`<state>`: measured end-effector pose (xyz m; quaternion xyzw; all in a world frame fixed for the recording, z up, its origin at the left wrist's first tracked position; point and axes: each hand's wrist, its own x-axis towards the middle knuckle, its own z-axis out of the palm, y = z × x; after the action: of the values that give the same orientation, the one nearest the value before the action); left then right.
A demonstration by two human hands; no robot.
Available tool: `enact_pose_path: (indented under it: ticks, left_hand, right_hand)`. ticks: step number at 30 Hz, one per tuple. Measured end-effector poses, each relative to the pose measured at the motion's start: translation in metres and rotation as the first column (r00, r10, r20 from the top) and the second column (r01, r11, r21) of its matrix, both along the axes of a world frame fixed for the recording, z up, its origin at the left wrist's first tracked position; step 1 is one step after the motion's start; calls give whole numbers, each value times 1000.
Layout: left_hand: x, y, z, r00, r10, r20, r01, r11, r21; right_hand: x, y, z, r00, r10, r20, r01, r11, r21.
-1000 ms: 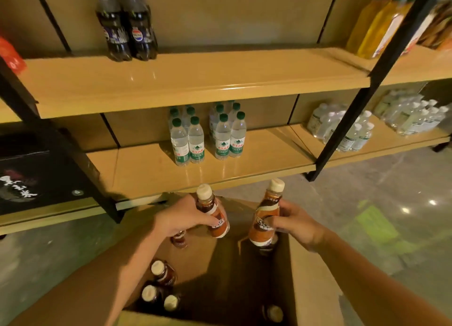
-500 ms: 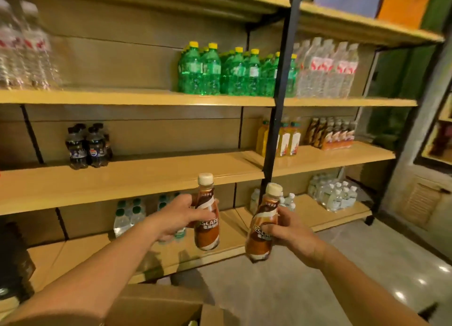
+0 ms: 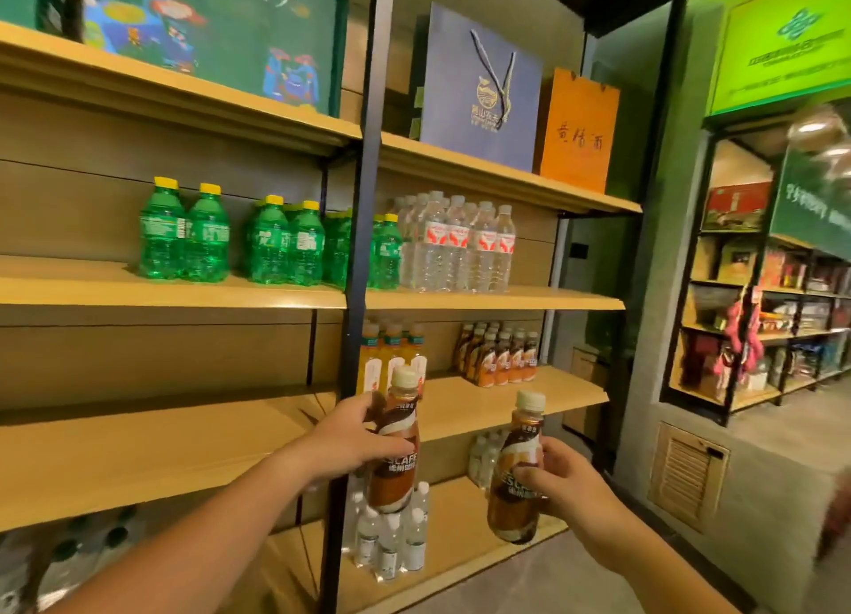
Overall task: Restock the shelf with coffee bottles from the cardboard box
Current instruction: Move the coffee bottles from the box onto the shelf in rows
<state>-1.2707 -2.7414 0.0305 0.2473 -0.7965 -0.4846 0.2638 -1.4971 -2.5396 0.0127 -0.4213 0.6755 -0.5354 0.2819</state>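
My left hand [image 3: 343, 441] grips a brown coffee bottle [image 3: 395, 448] with a cream cap, held upright in front of the black shelf post. My right hand [image 3: 559, 491] grips a second coffee bottle [image 3: 515, 471], lower and to the right. A group of the same coffee bottles [image 3: 499, 355] stands on the wooden shelf [image 3: 520, 395] at the right, beyond both hands. The cardboard box is out of view.
Orange juice bottles [image 3: 391, 355] stand left of the coffee group. Green soda bottles [image 3: 271, 245] and clear water bottles [image 3: 456, 245] fill the shelf above. Small water bottles [image 3: 391, 540] sit on the bottom shelf. A black post [image 3: 357, 268] divides the bays. Paper bags [image 3: 479, 88] sit on top.
My view has swung up and to the right from the box to the upper shelves. Both hands have lifted their bottles out of the box and carried them toward the right bay.
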Motion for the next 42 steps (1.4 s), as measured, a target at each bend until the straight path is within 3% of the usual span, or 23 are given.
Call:
enact_pose_path:
  ticks: [12, 25, 30, 42]
  left_hand:
    - [-269, -95, 11, 986, 55, -158, -55, 998, 1]
    - [-466, -159, -33, 932, 352, -87, -348, 936, 58]
    - [-514, -178, -43, 865, 496, -73, -487, 866, 110]
    - [-569, -223, -62, 794, 591, -141, -574, 806, 144]
  right_hand:
    - [-249, -88, 18, 999, -28, -34, 28, 1000, -4]
    - [-489, -234, -17, 978, 203, 42, -202, 979, -9]
    - [-548, -302, -38, 940, 336, -63, -334, 942, 37]
    - [-574, -393, -62, 893, 451, 18, -450, 893, -11]
